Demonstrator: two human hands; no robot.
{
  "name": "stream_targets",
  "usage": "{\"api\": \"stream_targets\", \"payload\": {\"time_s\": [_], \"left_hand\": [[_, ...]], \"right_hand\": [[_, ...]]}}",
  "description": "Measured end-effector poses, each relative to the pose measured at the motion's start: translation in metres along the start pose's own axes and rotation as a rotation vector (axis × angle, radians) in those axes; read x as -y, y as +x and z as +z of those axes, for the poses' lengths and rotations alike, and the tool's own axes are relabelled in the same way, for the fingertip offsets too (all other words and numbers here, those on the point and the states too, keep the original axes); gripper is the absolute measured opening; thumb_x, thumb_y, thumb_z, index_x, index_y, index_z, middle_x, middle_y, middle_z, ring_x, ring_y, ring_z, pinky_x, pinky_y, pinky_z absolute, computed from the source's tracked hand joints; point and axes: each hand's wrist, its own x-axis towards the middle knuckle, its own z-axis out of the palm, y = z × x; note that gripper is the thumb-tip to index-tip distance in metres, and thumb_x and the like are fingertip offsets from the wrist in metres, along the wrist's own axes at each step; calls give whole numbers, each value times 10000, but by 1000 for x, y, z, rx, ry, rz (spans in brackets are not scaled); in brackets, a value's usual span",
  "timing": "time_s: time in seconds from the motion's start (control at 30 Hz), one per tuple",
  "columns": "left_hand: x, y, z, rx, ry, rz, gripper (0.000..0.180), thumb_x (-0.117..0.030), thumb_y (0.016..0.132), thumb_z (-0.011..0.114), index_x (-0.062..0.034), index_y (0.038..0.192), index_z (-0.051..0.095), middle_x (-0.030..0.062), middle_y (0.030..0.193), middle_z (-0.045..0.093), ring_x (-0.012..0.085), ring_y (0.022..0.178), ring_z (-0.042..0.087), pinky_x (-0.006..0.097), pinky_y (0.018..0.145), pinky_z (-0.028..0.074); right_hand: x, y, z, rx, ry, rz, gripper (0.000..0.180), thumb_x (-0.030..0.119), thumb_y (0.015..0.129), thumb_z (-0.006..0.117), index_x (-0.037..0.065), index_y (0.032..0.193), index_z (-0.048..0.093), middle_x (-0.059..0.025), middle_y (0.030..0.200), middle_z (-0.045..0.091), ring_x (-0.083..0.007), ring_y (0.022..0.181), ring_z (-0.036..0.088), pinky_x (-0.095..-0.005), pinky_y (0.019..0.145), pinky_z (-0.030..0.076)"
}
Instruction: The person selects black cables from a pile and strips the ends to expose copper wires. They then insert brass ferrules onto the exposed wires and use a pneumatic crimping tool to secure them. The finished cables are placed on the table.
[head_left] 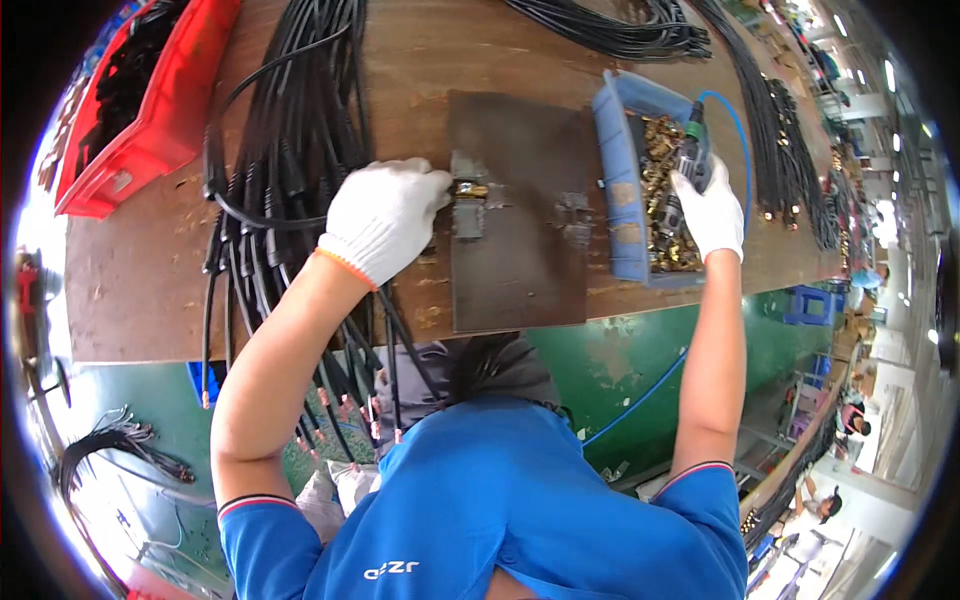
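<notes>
My left hand (pixel 388 215), in a white knit glove, is closed with its fingertips at the left edge of a dark plate (pixel 520 270). A black cable (pixel 275 222) runs into its grip from the left. By these fingertips a small brass fitting (pixel 470 189) sits in a grey metal holder (pixel 468 218) on the plate. My right hand (pixel 714 210), gloved too, is wrapped around a grey air tool (pixel 690 155) with a green end and a blue hose (pixel 742 125). It is over a blue bin (pixel 627 215) of brass fittings (pixel 660 165); the tool's tip is hard to make out.
A thick bundle of black cables (pixel 300 110) lies left of the plate, its ends hanging past the table's front edge. At the far left stands a red bin (pixel 175 120) of black parts. More cables (pixel 630 30) lie at the back and right (pixel 790 150).
</notes>
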Motion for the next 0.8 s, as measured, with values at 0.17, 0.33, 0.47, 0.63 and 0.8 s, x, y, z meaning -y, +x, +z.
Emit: {"api": "stream_targets", "payload": {"time_s": [0.17,0.33,0.47,0.63,0.8], "left_hand": [[3,-3,-3,11,3,-18,178,-198,959,687,-92,1075,769,144,924,716,384,895,709,482,808,563],[3,-3,1,2,22,-18,178,-206,967,687,-96,1081,768,139,923,716,382,890,709,484,797,565],[5,-6,2,2,46,-21,183,-205,967,690,-97,1092,767,137,923,712,377,892,713,488,792,565],[0,0,-3,22,26,-5,182,-190,958,698,-101,1102,764,130,918,706,364,900,717,481,790,566],[-1,-1,-6,60,32,-37,193,-186,949,705,-108,1116,763,123,930,708,362,916,717,475,799,568]], "right_hand": [[4,13,25,21,171,-7,894,355,810,785,58,1584,450,-226,1099,775,-376,985,778,-457,910,585],[-3,10,-7,-16,1025,105,421,133,885,787,37,1248,599,-10,740,611,-104,512,563,-276,414,442],[28,11,-51,-56,1811,116,274,194,944,705,36,1165,674,-72,791,638,-221,679,630,-362,627,543],[78,-2,-62,164,2087,-274,245,239,950,724,21,1058,692,-138,954,706,-253,838,689,-389,715,560],[170,-30,-3,441,2302,-398,241,73,940,682,102,1174,629,-149,1011,711,-275,739,717,-441,668,642]]}}
